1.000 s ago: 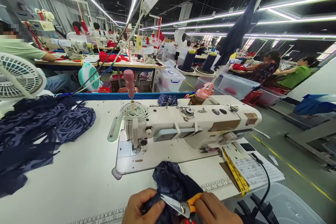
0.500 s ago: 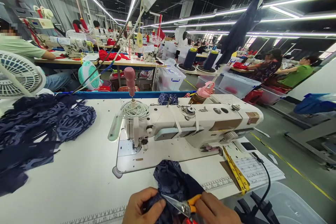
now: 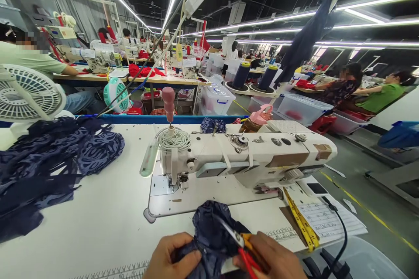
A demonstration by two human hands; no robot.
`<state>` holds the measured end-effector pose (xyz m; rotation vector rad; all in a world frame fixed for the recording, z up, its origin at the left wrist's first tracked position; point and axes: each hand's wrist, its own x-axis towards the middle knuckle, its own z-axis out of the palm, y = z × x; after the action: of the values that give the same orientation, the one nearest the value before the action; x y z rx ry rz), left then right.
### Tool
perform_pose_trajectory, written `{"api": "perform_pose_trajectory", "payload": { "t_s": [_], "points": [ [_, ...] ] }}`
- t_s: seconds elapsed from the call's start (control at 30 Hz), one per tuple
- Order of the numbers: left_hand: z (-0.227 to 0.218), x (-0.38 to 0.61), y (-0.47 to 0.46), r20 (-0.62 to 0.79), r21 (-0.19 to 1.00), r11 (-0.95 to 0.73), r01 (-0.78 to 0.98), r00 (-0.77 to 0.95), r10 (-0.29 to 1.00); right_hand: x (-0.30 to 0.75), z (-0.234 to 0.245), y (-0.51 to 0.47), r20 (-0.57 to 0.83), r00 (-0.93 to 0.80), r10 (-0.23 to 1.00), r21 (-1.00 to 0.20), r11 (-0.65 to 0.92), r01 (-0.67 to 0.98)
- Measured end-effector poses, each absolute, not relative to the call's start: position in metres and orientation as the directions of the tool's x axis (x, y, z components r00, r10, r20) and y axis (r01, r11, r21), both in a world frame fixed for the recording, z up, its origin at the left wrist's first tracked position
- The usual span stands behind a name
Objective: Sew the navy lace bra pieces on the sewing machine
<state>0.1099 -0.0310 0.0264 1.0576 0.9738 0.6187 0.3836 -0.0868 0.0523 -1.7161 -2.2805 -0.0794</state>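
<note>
At the bottom edge my left hand [image 3: 170, 258] is closed on a bunched piece of dark navy fabric [image 3: 212, 235], fingers curled into its left side. My right hand [image 3: 271, 258] grips thread snips [image 3: 240, 244] with orange and red handles, the blades pointing up and left over the fabric. Both hands sit at the near edge of the white table [image 3: 98, 213], just in front of the white sewing machine [image 3: 235, 157].
A heap of dark navy lace fabric [image 3: 49, 165] lies at the table's left. A yellow tape measure [image 3: 301, 218] and a printed sheet [image 3: 330, 220] lie to the right. A white fan [image 3: 29, 93] stands at far left. Other people work at tables behind.
The snips have swung from lying flat and pointing left to pointing up and left. The red handle now shows. The camera has shifted slightly, so the scene sits a little further right.
</note>
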Motion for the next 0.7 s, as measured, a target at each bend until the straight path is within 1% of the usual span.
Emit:
{"api": "perform_pose_trajectory", "payload": {
  "t_s": [0.03, 0.07, 0.1, 0.13, 0.17, 0.23, 0.3, 0.37, 0.4, 0.43, 0.47, 0.5, 0.53, 0.57, 0.6, 0.63, 0.7],
  "points": [
    [0.035, 0.1, -0.018, -0.345, 0.933, 0.349, 0.087, 0.492, 0.799, 0.391, 0.052, -0.076, 0.28, -0.204, 0.938, -0.101, 0.24, 0.966],
    [0.046, 0.089, -0.002, -0.31, 0.951, 0.268, 0.156, 0.526, 0.792, 0.399, 0.051, -0.064, 0.31, -0.163, 0.937, -0.059, 0.19, 0.98],
    [0.056, 0.078, 0.015, -0.238, 0.957, 0.103, 0.271, 0.535, 0.811, 0.408, 0.05, -0.051, 0.335, -0.126, 0.934, -0.011, 0.138, 0.99],
    [0.066, 0.068, 0.031, -0.146, 0.9, -0.126, 0.417, 0.563, 0.813, 0.418, 0.048, -0.039, 0.348, -0.112, 0.931, 0.032, 0.108, 0.994],
    [0.073, 0.059, 0.046, -0.098, 0.857, -0.21, 0.472, 0.548, 0.831, 0.425, 0.045, -0.028, 0.351, -0.119, 0.929, 0.067, 0.102, 0.993],
    [0.078, 0.046, 0.063, 0.019, 0.769, -0.308, 0.56, 0.462, 0.887, 0.431, 0.04, -0.01, 0.385, -0.158, 0.909, 0.12, 0.121, 0.985],
    [0.067, 0.041, 0.059, 0.166, 0.684, -0.361, 0.634, 0.347, 0.923, 0.418, 0.034, -0.003, 0.45, -0.202, 0.87, 0.153, 0.147, 0.977],
    [0.043, 0.042, 0.04, 0.3, 0.602, -0.398, 0.692, 0.265, 0.916, 0.385, 0.024, -0.006, 0.522, -0.255, 0.814, 0.131, 0.219, 0.967],
    [0.029, 0.042, 0.028, 0.353, 0.564, -0.425, 0.708, 0.258, 0.899, 0.363, 0.018, -0.01, 0.589, -0.266, 0.763, 0.079, 0.274, 0.959],
    [0.016, 0.043, 0.016, 0.397, 0.529, -0.459, 0.713, 0.27, 0.877, 0.341, 0.013, -0.013, 0.633, -0.321, 0.704, 0.019, 0.4, 0.916],
    [0.004, 0.042, 0.006, 0.46, 0.455, -0.534, 0.713, 0.325, 0.826, 0.321, 0.007, -0.016, 0.657, -0.407, 0.635, 0.005, 0.536, 0.844],
    [-0.005, 0.041, -0.002, 0.537, 0.316, -0.622, 0.716, 0.406, 0.739, 0.304, 0.004, -0.018, 0.672, -0.482, 0.563, 0.02, 0.636, 0.771],
    [-0.011, 0.039, -0.007, 0.57, 0.201, -0.676, 0.709, 0.477, 0.669, 0.294, 0.003, -0.018, 0.717, -0.443, 0.538, -0.009, 0.643, 0.766],
    [-0.014, 0.037, -0.009, 0.581, 0.097, -0.714, 0.693, 0.543, 0.606, 0.289, 0.004, -0.016, 0.714, -0.438, 0.546, -0.02, 0.642, 0.767],
    [-0.015, 0.035, -0.01, 0.572, 0.027, -0.732, 0.681, 0.59, 0.57, 0.289, 0.008, -0.013, 0.678, -0.423, 0.601, -0.038, 0.603, 0.797],
    [-0.015, 0.035, -0.009, 0.555, 0.0, -0.738, 0.675, 0.614, 0.562, 0.293, 0.014, -0.01, 0.628, -0.416, 0.658, -0.04, 0.561, 0.827],
    [-0.012, 0.035, -0.007, 0.547, -0.009, -0.743, 0.669, 0.626, 0.556, 0.301, 0.028, -0.001, 0.535, -0.456, 0.711, 0.003, 0.538, 0.843]
  ]
}}
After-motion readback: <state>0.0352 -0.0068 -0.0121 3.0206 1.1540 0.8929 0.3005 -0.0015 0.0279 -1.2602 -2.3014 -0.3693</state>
